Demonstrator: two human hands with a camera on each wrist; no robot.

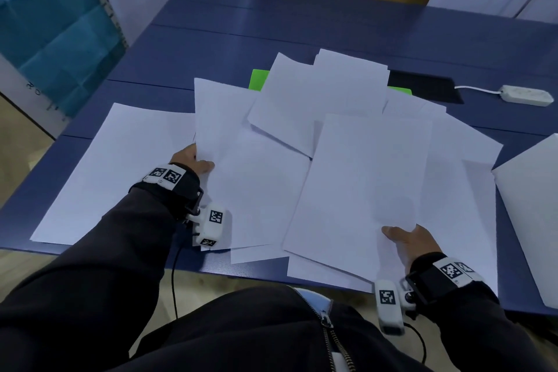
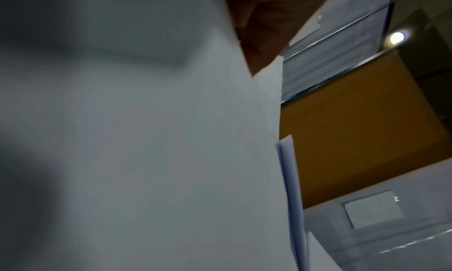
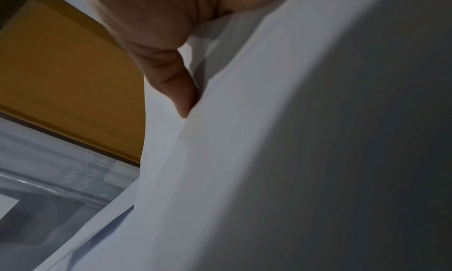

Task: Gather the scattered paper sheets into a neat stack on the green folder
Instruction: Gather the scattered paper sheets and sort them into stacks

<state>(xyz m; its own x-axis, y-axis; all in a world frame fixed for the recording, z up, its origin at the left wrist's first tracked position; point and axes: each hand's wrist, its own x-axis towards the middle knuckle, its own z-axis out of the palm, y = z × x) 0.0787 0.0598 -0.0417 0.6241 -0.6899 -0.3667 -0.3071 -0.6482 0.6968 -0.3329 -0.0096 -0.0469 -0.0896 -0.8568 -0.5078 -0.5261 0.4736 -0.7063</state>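
Note:
Several white paper sheets lie overlapped across the blue table (image 1: 302, 27). The green folder (image 1: 258, 79) shows only as two corners under the far sheets. My left hand (image 1: 194, 160) pinches the left edge of a middle sheet (image 1: 250, 178), thumb on top and fingers hidden beneath. My right hand (image 1: 407, 240) holds the near right corner of a long sheet (image 1: 362, 184), thumb on top. In the left wrist view that paper (image 2: 146, 140) fills the frame below the hand (image 2: 264, 24). The right wrist view shows my thumb (image 3: 171, 72) lying on the paper (image 3: 269, 159).
One sheet (image 1: 120, 172) lies alone at the left and another (image 1: 534, 208) at the far right edge. Some sheets overhang the table's near edge. A black mat (image 1: 428, 89) and a white power strip (image 1: 525, 95) sit at the back right.

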